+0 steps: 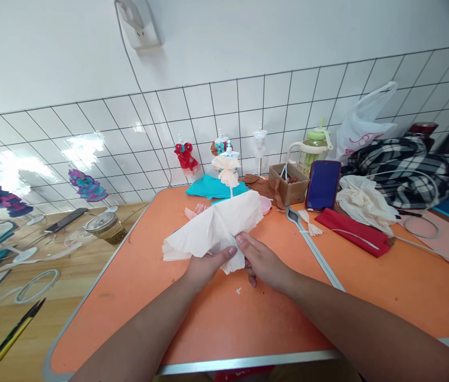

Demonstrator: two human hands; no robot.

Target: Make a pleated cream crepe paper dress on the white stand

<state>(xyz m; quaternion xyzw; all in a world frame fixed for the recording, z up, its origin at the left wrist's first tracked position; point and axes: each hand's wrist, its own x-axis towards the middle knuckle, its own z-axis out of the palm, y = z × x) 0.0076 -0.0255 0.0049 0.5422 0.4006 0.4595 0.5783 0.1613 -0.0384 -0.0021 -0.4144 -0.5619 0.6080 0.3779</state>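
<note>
Though wrinkly, white sheet (216, 225) in fingers (250, 248).

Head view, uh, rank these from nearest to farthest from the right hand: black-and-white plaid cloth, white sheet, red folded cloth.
1. White sheet: nearest, pinched in the right hand.
2. Red folded cloth: off to the right, on the orange tabletop.
3. Black-and-white plaid cloth: farthest, bunched beyond the red one, toward the tiled wall.
</note>
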